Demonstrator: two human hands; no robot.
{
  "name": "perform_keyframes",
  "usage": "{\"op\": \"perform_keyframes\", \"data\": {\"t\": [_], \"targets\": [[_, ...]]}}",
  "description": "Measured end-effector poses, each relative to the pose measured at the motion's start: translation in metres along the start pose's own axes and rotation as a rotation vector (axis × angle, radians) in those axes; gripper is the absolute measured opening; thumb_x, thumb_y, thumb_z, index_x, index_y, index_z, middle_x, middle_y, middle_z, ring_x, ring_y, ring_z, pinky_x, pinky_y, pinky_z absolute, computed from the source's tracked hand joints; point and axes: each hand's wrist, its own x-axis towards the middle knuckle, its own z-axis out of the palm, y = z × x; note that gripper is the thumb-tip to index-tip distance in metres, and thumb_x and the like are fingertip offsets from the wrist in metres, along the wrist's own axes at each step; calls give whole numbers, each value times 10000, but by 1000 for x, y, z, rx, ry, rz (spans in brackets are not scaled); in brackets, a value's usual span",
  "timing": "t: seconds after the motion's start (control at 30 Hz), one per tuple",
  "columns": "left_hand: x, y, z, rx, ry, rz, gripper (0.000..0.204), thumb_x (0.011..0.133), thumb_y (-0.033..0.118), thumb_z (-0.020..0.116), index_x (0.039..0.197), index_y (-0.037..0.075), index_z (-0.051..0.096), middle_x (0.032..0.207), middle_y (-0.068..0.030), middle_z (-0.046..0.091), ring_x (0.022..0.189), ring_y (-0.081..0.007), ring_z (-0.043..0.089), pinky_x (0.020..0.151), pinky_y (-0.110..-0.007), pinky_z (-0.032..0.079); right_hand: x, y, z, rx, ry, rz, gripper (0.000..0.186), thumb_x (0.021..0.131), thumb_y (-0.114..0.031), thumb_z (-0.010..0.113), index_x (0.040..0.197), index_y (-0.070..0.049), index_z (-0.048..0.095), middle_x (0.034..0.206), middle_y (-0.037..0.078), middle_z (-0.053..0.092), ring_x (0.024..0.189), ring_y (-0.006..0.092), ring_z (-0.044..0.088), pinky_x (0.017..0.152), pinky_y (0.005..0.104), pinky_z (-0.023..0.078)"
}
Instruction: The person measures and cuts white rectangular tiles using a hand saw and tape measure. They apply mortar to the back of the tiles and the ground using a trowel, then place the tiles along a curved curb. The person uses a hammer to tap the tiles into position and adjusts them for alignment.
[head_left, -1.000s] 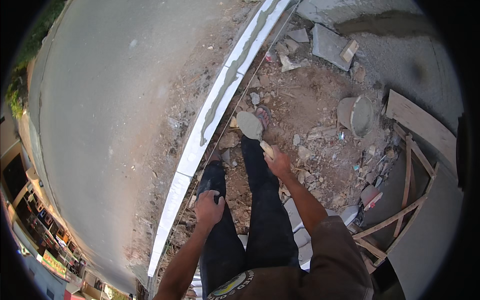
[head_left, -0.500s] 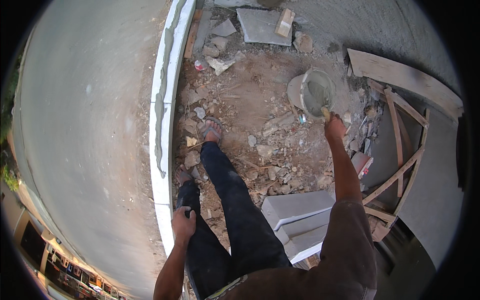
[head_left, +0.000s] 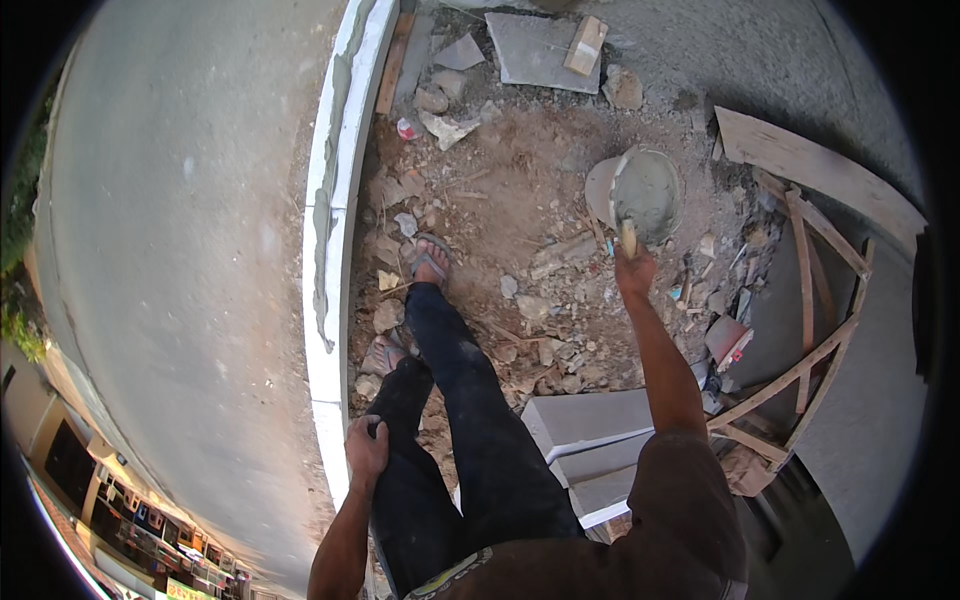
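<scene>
Over the rubble-strewn ground, the right hand (head_left: pixel 634 272) is closed around the wooden handle of a trowel (head_left: pixel 629 238) — its blade dips into a round pan (head_left: pixel 640 190) of wet grey mortar. The left hand (head_left: pixel 366 450) rests curled on the dark trouser thigh — holding nothing.

Your single head-worn fisheye looks steeply down from standing height: legs at lower centre, rubble ground (head_left: pixel 520 200) mid-frame, white wall edge (head_left: pixel 335 200) curving up the left.
</scene>
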Motion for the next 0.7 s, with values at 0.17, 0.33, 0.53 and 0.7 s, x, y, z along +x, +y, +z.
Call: {"op": "perform_keyframes", "data": {"t": [0.17, 0.33, 0.53, 0.7], "targets": [[-5, 12, 22, 44, -38, 44, 268, 900, 251, 690, 1082, 57, 721, 1132, -159, 699, 1131, -387, 624, 998, -476, 480, 22, 21, 21, 531, -77, 297, 238, 969, -283, 741, 957, -56, 671, 745, -12, 596, 578, 116, 563, 489, 312, 458], [-10, -1, 14, 20, -33, -8, 283, 903, 267, 687, 1102, 68, 717, 1126, -160, 695, 1129, -375, 628, 992, -468, 484, 9, -12, 12, 799, -72, 478, 245, 965, -315, 749, 973, -88, 659, 697, -35, 535, 524, 77, 501, 436, 271, 403], [-18, -13, 12, -22, -30, -81, 304, 905, 296, 680, 1118, 81, 711, 1149, -167, 695, 1142, -375, 629, 1014, -469, 486, 0, 7, -33, 342, -61, -2, 244, 972, -320, 751, 1016, -93, 674, 686, -65, 527, 546, 45, 470, 475, 242, 381], [-25, -31, 19, -90, -58, -110, 352, 928, 322, 654, 1199, 98, 673, 1252, -159, 659, 1235, -349, 592, 1093, -487, 430, -12, -17, -60, 127, -246, -379, 236, 974, -213, 744, 976, 2, 647, 784, -12, 534, 696, 79, 449, 607, 276, 409]]}}
